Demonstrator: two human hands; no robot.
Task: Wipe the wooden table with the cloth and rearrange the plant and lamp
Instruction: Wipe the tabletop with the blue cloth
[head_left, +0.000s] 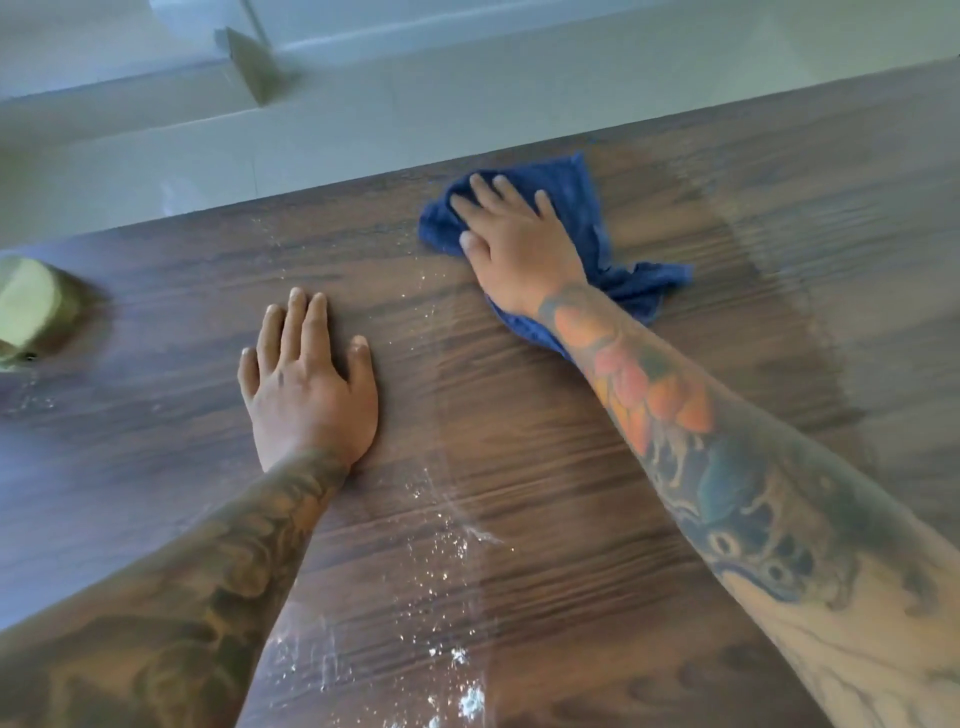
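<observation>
A dark wooden table (519, 467) fills most of the view. Near its far edge my right hand (514, 244) presses flat on a crumpled blue cloth (582, 208), fingers spread over it. My left hand (306, 384) lies flat and empty on the wood at centre left, fingers apart. White dust and crumbs (457, 660) run in a line from the far edge down the middle of the table. To the right of that line the wood looks darker and damp. A pale green rounded object (31, 312) sits at the table's left edge, cut off by the frame. No plant is recognisable.
Beyond the table's far edge lies a light tiled floor (311, 130) with a white baseboard and wall. A greenish wedge-shaped object (254, 62) stands on the floor by the wall at upper left.
</observation>
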